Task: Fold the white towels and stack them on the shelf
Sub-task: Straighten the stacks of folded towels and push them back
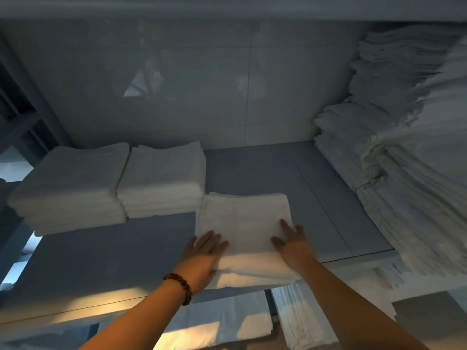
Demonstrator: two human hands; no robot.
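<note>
A folded white towel [242,223] lies flat on the grey shelf [101,261], its near edge at the shelf's front. My left hand [202,256], with a bead bracelet on the wrist, rests on the towel's near left corner with straight fingers. On the near right part of the same towel my right hand [293,242] presses flat, fingers spread. Two stacks of folded white towels [75,188] [164,178] stand side by side just left of it, at the back of the shelf.
A tall, leaning pile of white towels [404,152] fills the shelf's right side. A tiled wall [177,84] closes the back. Below the shelf's front edge lie more white linens [227,322]. Bare shelf shows between the towel and the right pile.
</note>
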